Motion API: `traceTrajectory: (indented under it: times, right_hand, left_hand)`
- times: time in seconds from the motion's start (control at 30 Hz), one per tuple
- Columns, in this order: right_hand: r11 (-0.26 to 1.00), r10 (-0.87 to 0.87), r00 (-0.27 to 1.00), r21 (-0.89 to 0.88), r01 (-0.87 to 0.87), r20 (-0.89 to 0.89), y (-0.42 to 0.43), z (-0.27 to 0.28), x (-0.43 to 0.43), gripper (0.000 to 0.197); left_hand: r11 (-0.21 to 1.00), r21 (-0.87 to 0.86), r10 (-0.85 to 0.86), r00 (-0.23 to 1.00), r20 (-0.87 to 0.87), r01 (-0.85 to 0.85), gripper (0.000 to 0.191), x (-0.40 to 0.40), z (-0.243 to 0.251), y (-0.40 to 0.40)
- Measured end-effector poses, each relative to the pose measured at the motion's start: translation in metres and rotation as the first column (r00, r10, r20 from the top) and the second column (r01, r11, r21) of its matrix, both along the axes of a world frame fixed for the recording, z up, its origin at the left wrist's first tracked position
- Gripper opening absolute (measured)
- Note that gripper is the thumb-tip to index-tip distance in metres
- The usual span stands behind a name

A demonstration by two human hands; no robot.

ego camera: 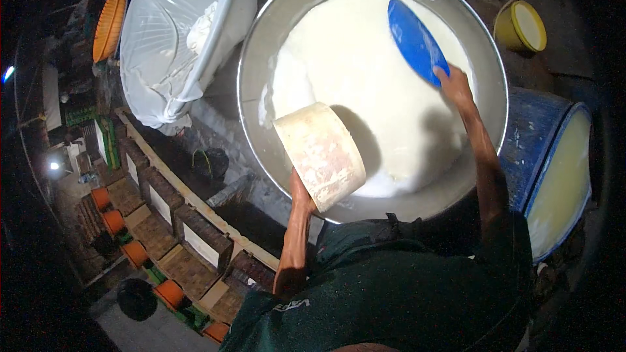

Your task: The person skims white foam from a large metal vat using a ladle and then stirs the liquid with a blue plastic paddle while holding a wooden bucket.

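A large round metal vat [371, 210] holds pale, creamy liquid [352, 49] with white foam at its left and lower edges. My right hand [456, 83] grips one end of a blue oval plastic paddle or dish [415, 39], held over the liquid. At the vat's near left rim, my left hand [301, 193] holds a worn, off-white cylindrical container [320, 156], tilted over the vat. Its opening is not visible, so its contents are hidden. Only part of the left hand shows behind the container.
A plastic-lined white tub [244, 14] with white material stands left of the vat. On the right are a blue drum [533, 132] of pale liquid and a yellow bucket [516, 29]. Wooden boxes [188, 266] and orange containers [135, 253] line the lower left.
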State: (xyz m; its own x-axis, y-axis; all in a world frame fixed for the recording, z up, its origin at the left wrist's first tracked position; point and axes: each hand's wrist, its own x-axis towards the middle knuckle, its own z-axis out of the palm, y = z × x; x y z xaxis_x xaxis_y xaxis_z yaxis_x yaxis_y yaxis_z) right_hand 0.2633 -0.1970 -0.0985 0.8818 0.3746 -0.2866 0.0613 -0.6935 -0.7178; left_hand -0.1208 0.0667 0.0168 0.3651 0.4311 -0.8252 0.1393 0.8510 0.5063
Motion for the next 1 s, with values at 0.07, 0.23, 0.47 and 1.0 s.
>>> traceTrajectory:
  times: [0.07, 0.23, 0.47, 1.0]
  right_hand:
    - [1.0, -0.028, 0.999, -0.002, 0.028, 0.037, 0.018, -0.03, 0.034, 0.044]
    - [0.972, 0.192, 0.974, -0.115, -0.205, -0.118, 0.057, -0.062, 0.061, 0.041]
    - [0.894, 0.445, 0.884, 0.006, -0.449, -0.141, 0.02, -0.096, -0.02, 0.042]
    - [0.22, 0.895, 0.301, -0.26, -0.94, -0.33, -0.131, -0.07, -0.138, 0.028]
  left_hand:
    - [0.999, -0.029, 0.038, 0.999, -0.014, -0.038, 0.056, 0.004, 0.001, -0.003]
    - [0.991, 0.13, 0.026, 0.999, -0.047, -0.02, 0.054, -0.014, -0.021, -0.006]
    - [0.974, 0.206, 0.107, 0.993, -0.04, -0.096, 0.053, -0.018, -0.036, -0.01]
    - [0.965, 0.24, 0.119, 0.992, -0.04, -0.106, 0.052, -0.033, -0.037, -0.014]
